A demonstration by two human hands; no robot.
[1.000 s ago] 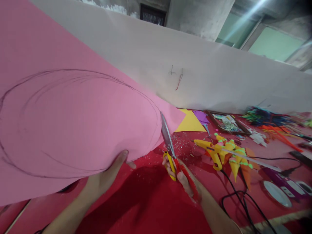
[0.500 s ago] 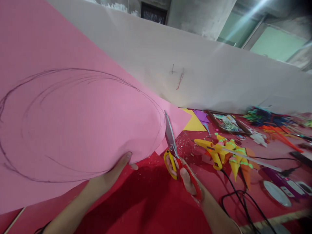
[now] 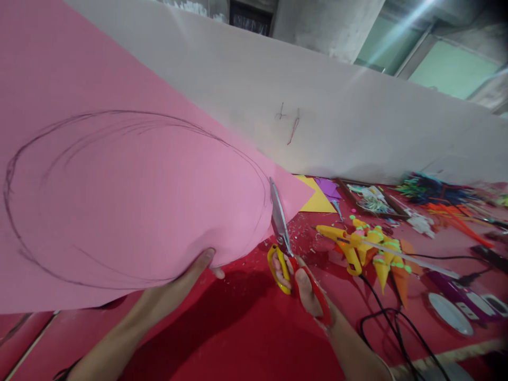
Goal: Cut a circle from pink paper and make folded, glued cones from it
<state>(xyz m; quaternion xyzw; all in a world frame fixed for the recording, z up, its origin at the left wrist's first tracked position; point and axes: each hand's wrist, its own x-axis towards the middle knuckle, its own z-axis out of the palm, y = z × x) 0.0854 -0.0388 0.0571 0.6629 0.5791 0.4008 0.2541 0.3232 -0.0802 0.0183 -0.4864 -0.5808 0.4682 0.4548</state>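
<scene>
A large sheet of pink paper point(image 3: 151, 201) fills the left side, with a big oval drawn on it in dark, sketchy lines. My left hand point(image 3: 200, 267) grips its lower edge, thumb on top and the fingers mostly hidden underneath. In my right hand point(image 3: 304, 288) is a pair of scissors point(image 3: 281, 219) with one red and one yellow handle loop. One blade lies over the paper at the right end of the oval, along the pencilled line; the other blade is hidden beneath. The lower right of the oval is cut along its outline.
A yellow glue gun point(image 3: 343, 246) with a glue stick lies right of the scissors, beside small yellow cones point(image 3: 381, 272). Black cables point(image 3: 383, 312) trail to a purple power strip point(image 3: 456, 296). Behind are a tray point(image 3: 371, 201), pipe cleaners point(image 3: 432, 190) and a white partition point(image 3: 238, 90).
The pink sheet has shifted slightly right, and its lower left edge has risen. The flap of paper below the scissor blades has mostly gone from view. Both hands keep their hold.
</scene>
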